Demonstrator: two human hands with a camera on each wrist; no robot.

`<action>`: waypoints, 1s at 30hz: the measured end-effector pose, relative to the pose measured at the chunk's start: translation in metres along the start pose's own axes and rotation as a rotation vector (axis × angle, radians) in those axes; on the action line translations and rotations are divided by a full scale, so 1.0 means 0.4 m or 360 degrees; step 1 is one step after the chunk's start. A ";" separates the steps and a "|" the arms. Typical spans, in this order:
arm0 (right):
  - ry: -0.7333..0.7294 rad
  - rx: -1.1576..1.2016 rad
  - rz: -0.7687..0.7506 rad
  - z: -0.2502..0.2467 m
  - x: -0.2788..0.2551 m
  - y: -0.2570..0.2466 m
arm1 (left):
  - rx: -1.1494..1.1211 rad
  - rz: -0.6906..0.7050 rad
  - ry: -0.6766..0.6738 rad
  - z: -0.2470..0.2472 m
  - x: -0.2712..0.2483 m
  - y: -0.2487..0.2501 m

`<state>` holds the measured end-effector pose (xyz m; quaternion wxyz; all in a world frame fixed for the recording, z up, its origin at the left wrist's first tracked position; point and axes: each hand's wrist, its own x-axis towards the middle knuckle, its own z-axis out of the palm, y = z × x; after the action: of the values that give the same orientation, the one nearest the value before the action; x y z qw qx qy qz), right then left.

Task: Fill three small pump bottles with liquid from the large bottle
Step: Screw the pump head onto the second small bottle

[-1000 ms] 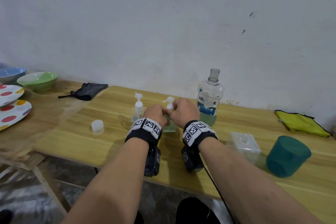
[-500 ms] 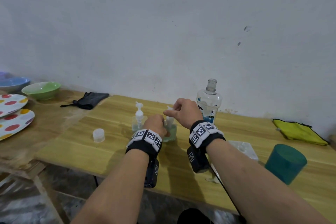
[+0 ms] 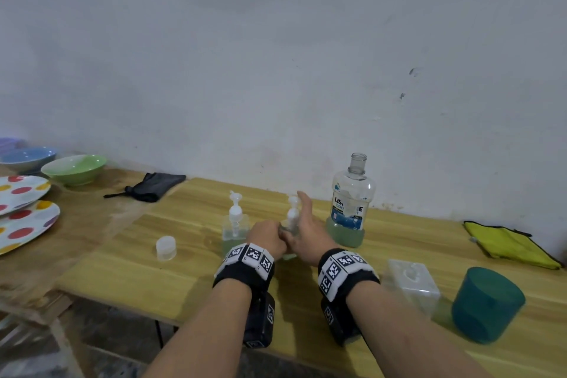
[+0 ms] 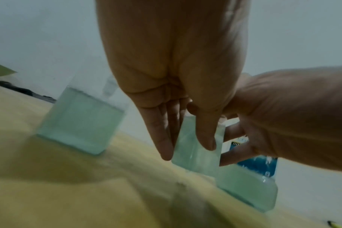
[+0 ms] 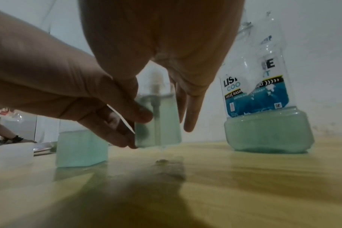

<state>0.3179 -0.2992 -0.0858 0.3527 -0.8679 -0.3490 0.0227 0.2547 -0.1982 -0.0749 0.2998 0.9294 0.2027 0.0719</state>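
Bench [image 3: 129,270], passage and obstructions:
- Centre: two upright pump bottles, the left one [image 3: 234,228] and the middle one [image 3: 292,221], near each other with a narrow gap; both hands close around the middle one.
- Just right: uncapped large bottle [image 3: 349,209], tall.
- Front left: loose cap [image 3: 166,248], low; open wood around it.
- Front right: lying pump bottle [image 3: 412,285] beside teal cup [image 3: 487,304].
- Rear right: yellow cloth [image 3: 506,242], flat.

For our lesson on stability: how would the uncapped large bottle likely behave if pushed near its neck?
The large bottle holds liquid only at its base, so it probably feels light and bottom-weighted. Being tall and narrow-necked, it might still tip, and its open mouth could then spill.
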 end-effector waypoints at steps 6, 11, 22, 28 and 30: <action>0.0259 -0.0039 -0.0105 -0.030 0.024 -0.019 | -0.0022 0.0157 0.0091 -0.031 0.009 0.039; 0.0243 -0.0155 -0.0100 -0.035 0.014 -0.028 | -0.0045 0.0178 0.0005 -0.034 0.003 0.028; 0.0180 -0.0196 -0.0067 -0.037 0.003 -0.025 | -0.0107 0.0164 -0.0065 -0.024 -0.003 0.016; 0.0141 -0.0162 -0.0075 -0.038 -0.002 -0.018 | -0.0145 0.0173 -0.0084 -0.010 -0.003 0.004; 0.0113 -0.0140 -0.0093 -0.041 -0.002 -0.007 | -0.0138 0.0183 -0.0082 -0.003 -0.004 -0.001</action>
<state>0.3205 -0.3081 -0.0721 0.3268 -0.8723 -0.3621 -0.0336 0.2529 -0.1979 -0.0740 0.3403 0.9272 0.1378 0.0738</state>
